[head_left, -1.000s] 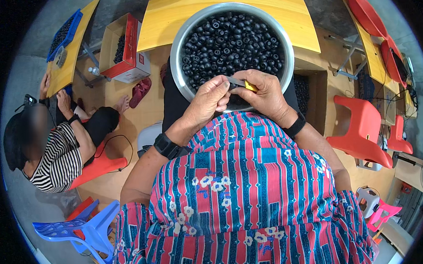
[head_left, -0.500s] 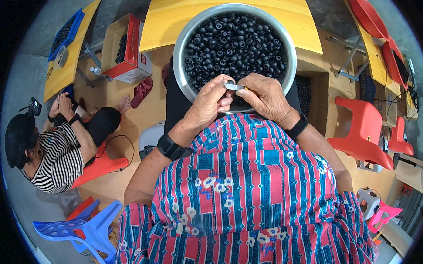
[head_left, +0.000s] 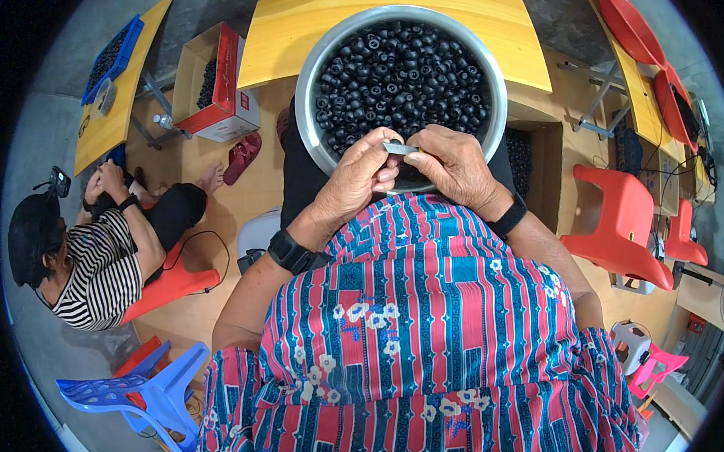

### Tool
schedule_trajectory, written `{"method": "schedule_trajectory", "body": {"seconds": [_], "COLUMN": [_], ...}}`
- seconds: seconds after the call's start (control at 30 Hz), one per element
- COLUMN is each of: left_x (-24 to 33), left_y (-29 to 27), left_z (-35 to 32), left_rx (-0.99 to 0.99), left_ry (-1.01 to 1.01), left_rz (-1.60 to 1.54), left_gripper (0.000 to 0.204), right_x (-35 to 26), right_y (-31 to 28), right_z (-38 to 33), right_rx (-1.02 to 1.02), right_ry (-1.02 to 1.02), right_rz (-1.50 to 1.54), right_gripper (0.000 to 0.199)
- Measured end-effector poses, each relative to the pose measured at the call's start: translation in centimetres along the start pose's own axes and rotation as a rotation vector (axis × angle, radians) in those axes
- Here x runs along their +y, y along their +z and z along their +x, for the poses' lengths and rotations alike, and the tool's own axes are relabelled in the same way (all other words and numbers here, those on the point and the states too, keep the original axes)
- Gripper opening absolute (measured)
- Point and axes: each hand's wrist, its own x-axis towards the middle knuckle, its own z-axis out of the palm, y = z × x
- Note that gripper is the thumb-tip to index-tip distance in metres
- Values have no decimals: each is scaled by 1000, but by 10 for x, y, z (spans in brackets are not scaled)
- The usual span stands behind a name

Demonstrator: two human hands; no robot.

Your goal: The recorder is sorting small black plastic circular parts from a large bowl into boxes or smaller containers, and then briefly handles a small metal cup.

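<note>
Over the near edge of a metal basin, my two hands meet close together. My right hand is closed on a small knife, its short silvery blade pointing left. My left hand pinches a small dark round part, mostly hidden by the fingers and blade. The blade lies against or just in front of that part; which of the two I cannot tell. Many small black hollow parts fill the basin, some showing round openings.
A yellow table stands behind the basin. Beside it are an open red-and-white carton and, at right, a brown box of black parts. A co-worker sits at left. Red stools and a blue chair stand around.
The knife blade has tilted very slightly between my fingers. Both hands otherwise keep their place over the basin, and the seated co-worker's hands have shifted a little.
</note>
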Motion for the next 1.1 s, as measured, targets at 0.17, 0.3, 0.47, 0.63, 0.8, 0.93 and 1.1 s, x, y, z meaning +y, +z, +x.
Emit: {"method": "schedule_trajectory", "body": {"seconds": [0.17, 0.3, 0.47, 0.63, 0.8, 0.93, 1.1], "left_x": [0, -1, -1, -2, -1, 0, -1], "left_y": [0, -1, -2, 2, -1, 0, -2], "left_z": [0, 1, 0, 1, 2, 1, 1], "left_rx": [-11, -50, 3, 59, 57, 67, 55], "left_ry": [6, 10, 25, 21, -5, 0, 17], "left_rz": [-1, 77, 58, 43, -18, -61, -109], "left_gripper": [23, 31, 29, 27, 26, 24, 22], "right_x": [1, 15, 9, -3, -5, -7, -5], "right_y": [1, 2, 2, 1, 2, 1, 2], "right_z": [0, 4, 2, 3, 4, 4, 3], "right_rx": [10, 207, 222, 108, 66, 57, 72], "right_ry": [10, 273, 244, 76, 11, -43, -88], "right_rz": [24, 176, 270, 266, 105, -17, -66], "right_gripper": [24, 22, 20, 35, 41, 43, 46]}}
